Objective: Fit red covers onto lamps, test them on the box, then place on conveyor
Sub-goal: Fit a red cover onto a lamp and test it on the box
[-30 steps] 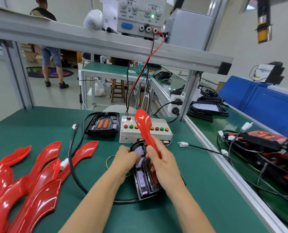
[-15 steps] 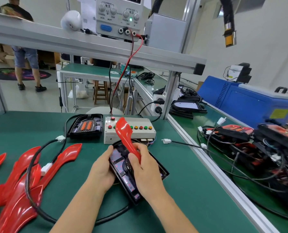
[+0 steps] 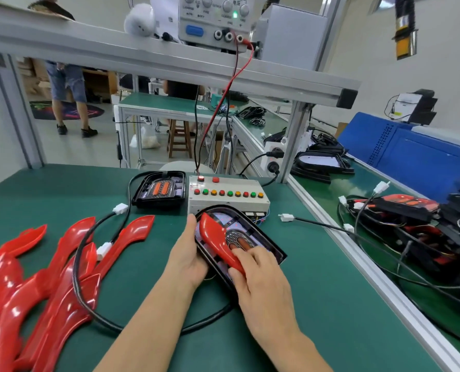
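Green counter (image 3: 62, 189), test box (image 3: 227, 196) at the back, spare covers (image 3: 44, 277) heaped left. Lamp (image 3: 263, 245) lying just before the box, gripped by left hand (image 3: 187, 260). Red cover (image 3: 218, 238) laid on the lamp, pinched by right hand (image 3: 263, 288) fingers (image 3: 246, 255).

Your left hand (image 3: 187, 257) grips the left edge of the black lamp (image 3: 261, 247) lying on the green worktop (image 3: 330, 304), just near the test box (image 3: 227, 194). Your right hand (image 3: 261, 280) pinches the near end of a red cover (image 3: 218, 237), which lies along the lamp's left side. A second lamp (image 3: 159, 189) sits left of the box, touching it. Spare red covers (image 3: 35, 291) are piled at the near left, with a black cable (image 3: 89, 277) looping over them. On the right, past the rail, more lamps (image 3: 411, 218) and wires crowd the conveyor (image 3: 328, 194).
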